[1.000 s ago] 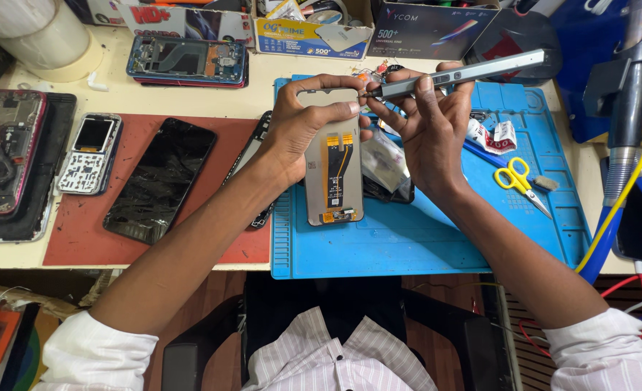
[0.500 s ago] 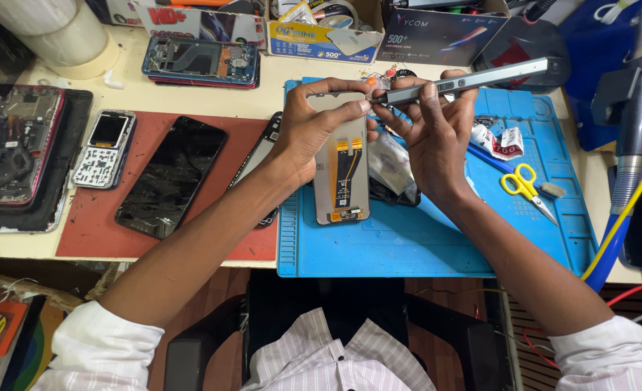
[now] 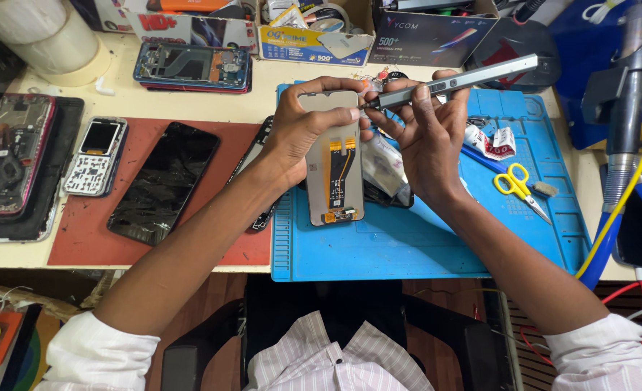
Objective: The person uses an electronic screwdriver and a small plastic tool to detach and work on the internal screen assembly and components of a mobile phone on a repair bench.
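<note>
My left hand (image 3: 303, 130) grips the top of a phone display panel (image 3: 335, 166), grey back up with an orange flex cable, lying on the blue work mat (image 3: 422, 246). In my right hand (image 3: 426, 134) is a slim grey electric screwdriver (image 3: 455, 81), held nearly level with its tip at the panel's upper right corner, near my left fingertips. A dark phone body (image 3: 386, 181) lies partly under both hands, just right of the panel.
Yellow scissors (image 3: 520, 187) and a blue tool lie on the mat's right. A red mat (image 3: 82, 232) holds a black screen (image 3: 163, 182) and a keypad phone (image 3: 94, 156). Opened phones at far left and back, boxes along the back, cables and a stand at right.
Both hands and the screwdriver keep nearly the same pose; the screwdriver tip stays at the panel's top edge. The view has shifted slightly.
</note>
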